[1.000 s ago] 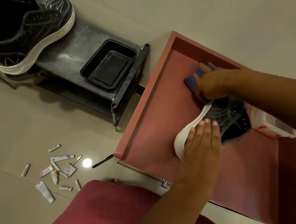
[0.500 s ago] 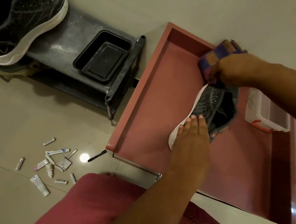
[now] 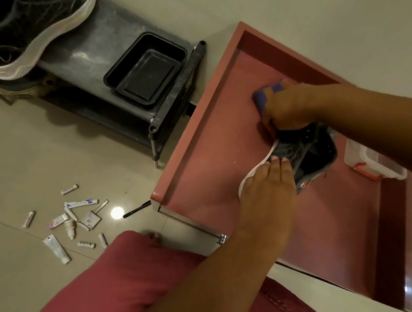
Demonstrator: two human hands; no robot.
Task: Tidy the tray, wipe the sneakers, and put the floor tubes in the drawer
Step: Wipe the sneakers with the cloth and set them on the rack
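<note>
A black sneaker with a white sole [image 3: 306, 151] lies in the open red drawer [image 3: 200, 162]. My left hand [image 3: 268, 194] rests flat on its heel end with straight fingers. My right hand [image 3: 286, 111] grips a purple cloth [image 3: 264, 96] against the sneaker's toe end. A second black sneaker [image 3: 20, 31] stands on the dark shoe rack [image 3: 93, 55] at top left. An empty black tray [image 3: 146, 71] sits on the rack's right end. Several small tubes [image 3: 73, 221] lie scattered on the tiled floor to the left.
A clear plastic box with a red clasp [image 3: 372, 165] sits in the drawer under my right forearm. A black pen [image 3: 136, 209] lies on the floor by the drawer's corner. My knee in red cloth [image 3: 112, 290] fills the bottom.
My right hand with the cloth swept from the sneaker's toe up toward the drawer's back and returned to the toe. My left hand stayed on the heel.
</note>
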